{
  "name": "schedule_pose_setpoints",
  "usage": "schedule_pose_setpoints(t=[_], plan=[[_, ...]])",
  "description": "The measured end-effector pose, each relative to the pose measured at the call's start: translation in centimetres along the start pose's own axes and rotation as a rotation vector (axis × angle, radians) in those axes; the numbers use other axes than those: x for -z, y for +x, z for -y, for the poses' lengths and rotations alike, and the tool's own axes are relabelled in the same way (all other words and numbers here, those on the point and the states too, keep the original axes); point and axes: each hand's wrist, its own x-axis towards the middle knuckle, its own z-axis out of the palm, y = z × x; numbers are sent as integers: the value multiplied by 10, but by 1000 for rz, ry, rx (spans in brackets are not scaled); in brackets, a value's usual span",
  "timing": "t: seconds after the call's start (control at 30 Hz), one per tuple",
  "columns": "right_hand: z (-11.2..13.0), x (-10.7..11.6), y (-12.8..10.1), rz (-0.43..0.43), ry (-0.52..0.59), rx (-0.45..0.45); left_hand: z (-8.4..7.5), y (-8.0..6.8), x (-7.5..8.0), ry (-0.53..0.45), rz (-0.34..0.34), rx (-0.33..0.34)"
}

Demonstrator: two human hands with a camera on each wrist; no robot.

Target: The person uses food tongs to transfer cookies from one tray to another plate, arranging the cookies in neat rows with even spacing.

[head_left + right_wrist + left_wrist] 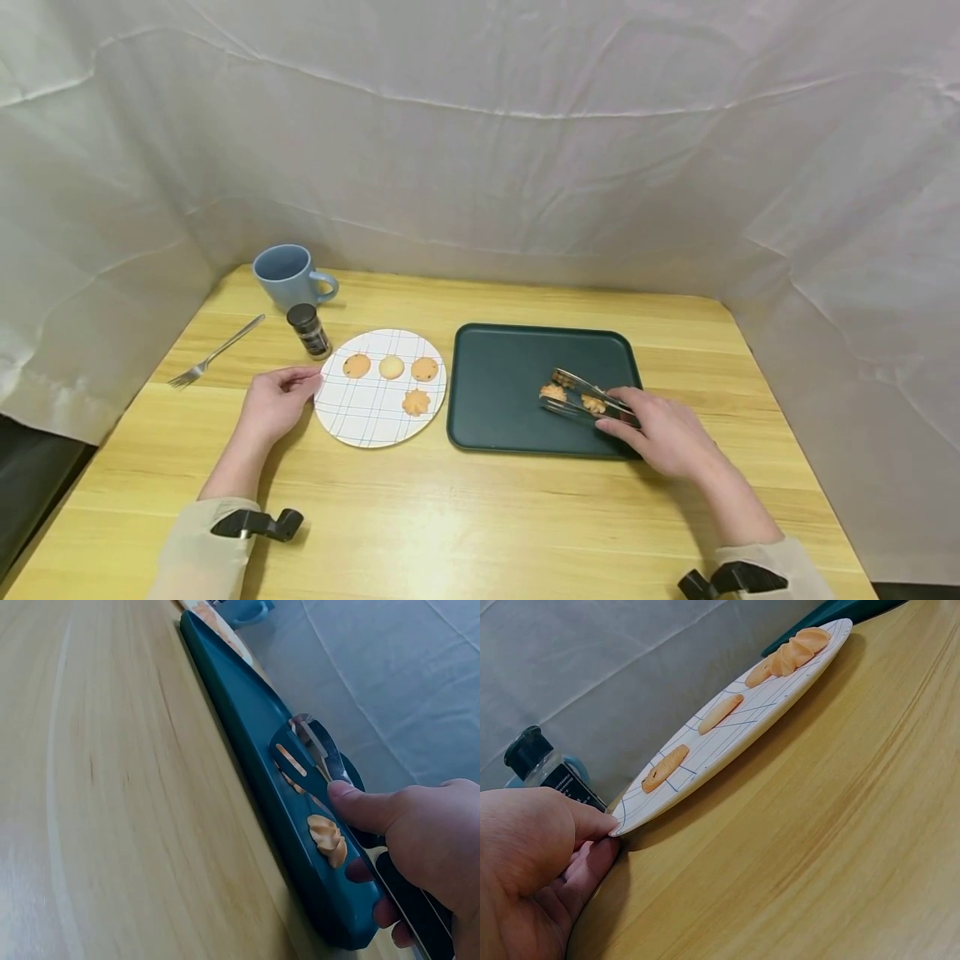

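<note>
- The right hand (pixel 663 433) is closed round the handles of a pair of metal tongs (pixel 581 395), thumb on top and fingers curled beneath; the wrist view shows the same grip (pixel 420 847).
- The tongs lie low over the dark green tray (pixel 517 367), their tips pointing toward nine o'clock, with the arms apart.
- Two flower-shaped biscuits sit on the tray between the arms: one (pixel 553 392) by the tips, the other (pixel 593 404) just before the fingers.
- The left hand (pixel 273 404) rests on the table (pixel 480 517), thumb and fingertips pinching the nine o'clock edge of the white checked plate (pixel 367 417).
- On the plate, three round biscuits (pixel 391 367) lie in a row, with a flower-shaped one (pixel 416 402) toward six o'clock of them.
- At eleven o'clock from the plate stands a small dark-capped jar (pixel 308 330), a blue mug (pixel 288 275) behind it and a fork (pixel 213 353) further toward nine o'clock.
</note>
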Motion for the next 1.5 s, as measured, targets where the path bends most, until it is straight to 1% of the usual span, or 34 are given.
schedule_pose_setpoints(t=[0.4,0.8,1.33,1.5], plan=[[-4,-3,-4,-23,-4,14,0,0,1,-7,-2,-19],[-4,-4,-5,-33,9,9,0,-1,1,-10,6,-11],[3,4,-1,-34,35,-4,-1,-1,2,-14,7,-14],[7,8,3,-52,25,23,-2,-2,2,-13,7,-15]])
